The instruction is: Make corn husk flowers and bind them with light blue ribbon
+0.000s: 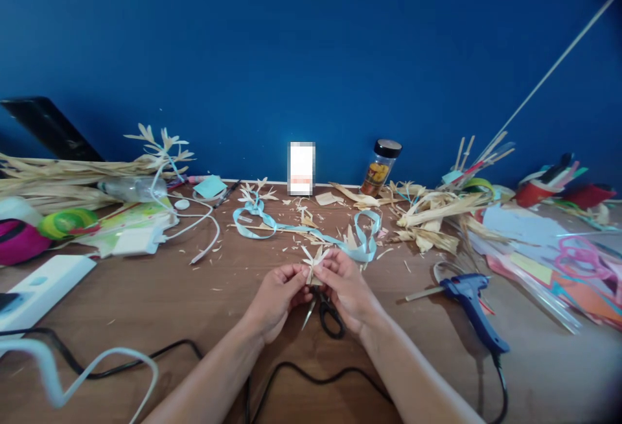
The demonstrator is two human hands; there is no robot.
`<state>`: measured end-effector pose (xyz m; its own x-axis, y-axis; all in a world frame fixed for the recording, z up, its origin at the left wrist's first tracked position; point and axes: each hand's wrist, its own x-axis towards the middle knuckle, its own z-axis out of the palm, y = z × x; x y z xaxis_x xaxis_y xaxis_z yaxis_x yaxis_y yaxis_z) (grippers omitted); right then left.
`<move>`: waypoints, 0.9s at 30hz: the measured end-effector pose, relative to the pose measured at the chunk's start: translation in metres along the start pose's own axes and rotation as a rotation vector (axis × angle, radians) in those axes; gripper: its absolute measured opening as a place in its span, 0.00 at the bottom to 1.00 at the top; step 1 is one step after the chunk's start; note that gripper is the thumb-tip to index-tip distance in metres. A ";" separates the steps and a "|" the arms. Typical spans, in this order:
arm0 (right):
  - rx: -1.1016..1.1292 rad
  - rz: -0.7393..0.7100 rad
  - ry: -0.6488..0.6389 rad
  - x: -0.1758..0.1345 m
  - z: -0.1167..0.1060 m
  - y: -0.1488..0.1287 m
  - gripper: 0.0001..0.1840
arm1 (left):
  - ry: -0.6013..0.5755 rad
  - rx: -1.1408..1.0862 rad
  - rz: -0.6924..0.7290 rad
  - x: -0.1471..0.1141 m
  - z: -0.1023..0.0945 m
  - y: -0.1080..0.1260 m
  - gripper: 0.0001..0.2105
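Between my two hands is a small flower of pale dried husk (pixel 315 259), its narrow petals spread upward. The fingertips of my left hand (pixel 284 291) pinch it from the left. My right hand (pixel 347 288) grips it from the right, thumb and fingers closed at its base. Below the hands, black-handled scissors (pixel 332 320) lie on the table, partly hidden by the fingers. A light blue ribbon (pixel 301 228) curls across the table just beyond, with another husk flower (pixel 257 192) at its left end.
On the right lies a blue glue gun (pixel 473 307) with its cord. Husk strips (pixel 432 213) and a black-lidded jar (pixel 381 168) stand farther back. A white power strip (pixel 43 294), white cables and a husk bundle (pixel 72 171) are on the left. Black cable (pixel 321 372) crosses the front.
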<state>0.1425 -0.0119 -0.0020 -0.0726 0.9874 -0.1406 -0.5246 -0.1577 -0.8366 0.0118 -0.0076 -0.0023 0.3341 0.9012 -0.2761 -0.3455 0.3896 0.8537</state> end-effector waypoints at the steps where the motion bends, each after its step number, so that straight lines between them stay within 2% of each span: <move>1: -0.010 -0.007 -0.002 0.000 0.000 0.000 0.17 | -0.002 0.003 0.003 0.000 0.000 0.000 0.10; 14: -0.108 -0.065 0.026 -0.003 0.002 -0.004 0.16 | 0.081 0.007 0.065 -0.002 0.004 -0.004 0.10; 27: -0.078 -0.075 0.043 -0.002 0.003 0.000 0.18 | 0.068 0.040 0.049 -0.003 0.007 -0.004 0.10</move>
<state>0.1400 -0.0139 0.0004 0.0012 0.9953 -0.0973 -0.4598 -0.0858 -0.8839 0.0181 -0.0127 -0.0021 0.2571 0.9302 -0.2621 -0.3242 0.3385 0.8833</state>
